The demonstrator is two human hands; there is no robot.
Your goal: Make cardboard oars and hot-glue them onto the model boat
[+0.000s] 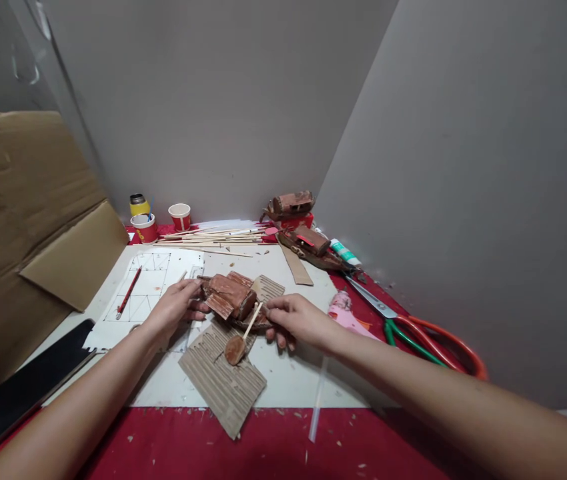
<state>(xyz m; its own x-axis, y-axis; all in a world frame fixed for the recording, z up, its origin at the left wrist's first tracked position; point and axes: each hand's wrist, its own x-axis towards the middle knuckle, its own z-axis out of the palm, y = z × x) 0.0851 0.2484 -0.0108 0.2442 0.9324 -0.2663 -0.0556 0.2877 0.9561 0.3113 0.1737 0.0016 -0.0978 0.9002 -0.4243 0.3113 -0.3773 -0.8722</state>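
Between my two hands is a brown model boat (231, 295) with a rounded canopy. The fingers of my left hand (179, 305) are closed on its left end. My right hand (296, 317) has its fingers closed round the right end. A small oar (249, 327), a thin pale stick with a brown oval blade, slants across the boat's near side. Its top end lies by my right fingertips; whether they touch it I cannot tell. Ribbed corrugated cardboard (223, 377) lies under and in front of the boat.
Large orange-handled scissors (398, 317) and a pink glue bottle (344, 310) lie to the right. Two more model boats (308, 240) stand behind, near thin wooden sticks (213, 237) and paper cups (179, 217). At left are a drawing (138, 287), a phone (33, 383) and cardboard (28, 213).
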